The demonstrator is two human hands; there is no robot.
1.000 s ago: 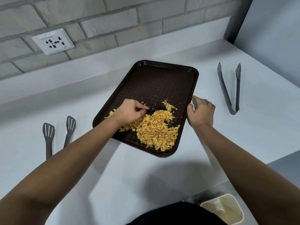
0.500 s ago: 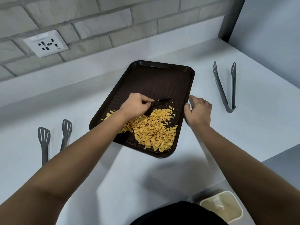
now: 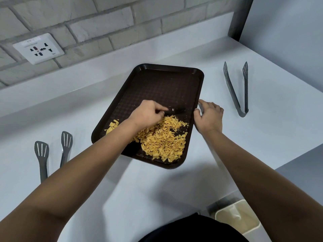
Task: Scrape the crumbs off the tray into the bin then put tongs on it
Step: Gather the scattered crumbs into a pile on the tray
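A dark brown tray [image 3: 162,84] lies slanted on the white counter. Yellow crumbs [image 3: 162,138] are heaped in its near half. My left hand [image 3: 148,114] is over the tray, shut on a small black scraper [image 3: 176,110] whose blade points right, just beyond the heap. My right hand [image 3: 209,117] grips the tray's right rim. Grey tongs [image 3: 236,88] lie open on the counter to the right of the tray. A second pair of grey tongs [image 3: 52,154] lies to the left, partly hidden by my left forearm. A cream bin [image 3: 236,219] stands below the counter's near edge.
A brick wall with a white power socket [image 3: 38,48] runs behind the counter [image 3: 122,189]. A grey side wall closes off the right. The counter's near right corner steps back above the bin.
My left hand has carried the scraper away from the heap toward the far side of the tray, and the heap is a little more gathered. The right hand has stayed on the rim.
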